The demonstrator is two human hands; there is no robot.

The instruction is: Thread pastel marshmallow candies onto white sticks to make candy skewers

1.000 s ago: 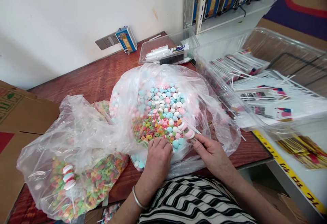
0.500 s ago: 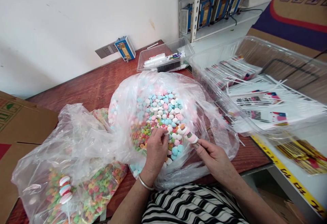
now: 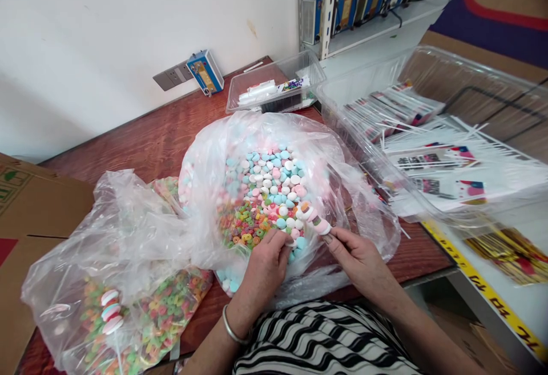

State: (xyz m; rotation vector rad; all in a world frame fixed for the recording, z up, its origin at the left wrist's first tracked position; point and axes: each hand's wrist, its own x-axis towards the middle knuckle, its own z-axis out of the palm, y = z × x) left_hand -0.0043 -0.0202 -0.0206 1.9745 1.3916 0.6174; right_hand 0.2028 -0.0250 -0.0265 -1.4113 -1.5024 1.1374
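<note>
My right hand (image 3: 357, 255) pinches the lower end of a candy skewer (image 3: 317, 222), on which pink and white candies and gummy rings are threaded. Left of it, my left hand (image 3: 268, 261) is closed, thumb against fingers, with a small white candy (image 3: 290, 242) mostly hidden at the fingertips. Both hands are over the near side of an open clear plastic bag (image 3: 205, 141). Inside lie pink, blue and white button-shaped candies (image 3: 274, 172) and a heap of colourful gummy rings (image 3: 244, 224).
Left, a second plastic bag (image 3: 124, 232) of gummy rings has a finished candy skewer (image 3: 111, 312) lying on it. A large clear bin (image 3: 428, 206) with white sticks and printed cards stands right. Behind are a small clear tray (image 3: 233, 98) and a blue device (image 3: 205, 72). Cardboard box (image 3: 47, 204) at left.
My left hand has drawn back from the gummy rings, down and slightly right, with the white candy at its fingertips. My right hand keeps the candy skewer nearly in place. The view has shifted slightly.
</note>
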